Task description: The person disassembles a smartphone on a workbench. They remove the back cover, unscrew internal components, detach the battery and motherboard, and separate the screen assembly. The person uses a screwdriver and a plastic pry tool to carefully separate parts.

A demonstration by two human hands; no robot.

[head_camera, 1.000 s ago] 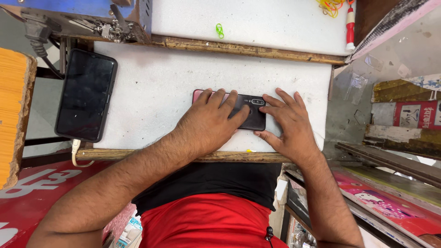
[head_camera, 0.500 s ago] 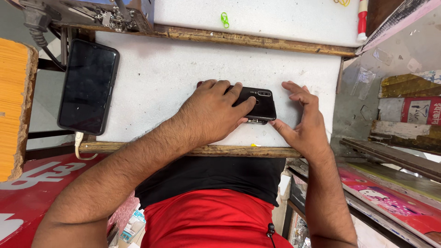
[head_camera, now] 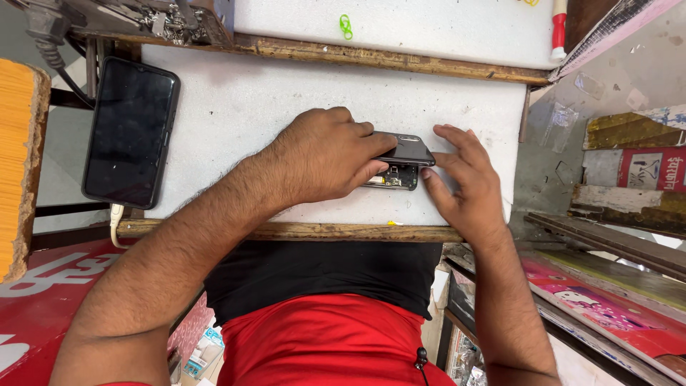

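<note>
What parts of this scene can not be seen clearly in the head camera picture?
- Most of the opened phone, head view: the left hand covers it.
- The phone's inner parts, head view: too small to tell apart.
- The red-capped tube, head view: cut off by the top edge.
- The cable under the black tablet, head view: its end is hidden below the board.
- The right hand fingertips: partly behind the phone's lifted back.

Bare forearms, black top, seemingly red shorts

White foam pad (head_camera: 271,107) is showing pale and speckled, a glossy black phone (head_camera: 131,132) is gleaming beside it, a dark grey back cover (head_camera: 406,149) is shining mid-table, a tiny green clip (head_camera: 346,26) is popping up top, and red shorts (head_camera: 321,343) are glowing below.
</note>
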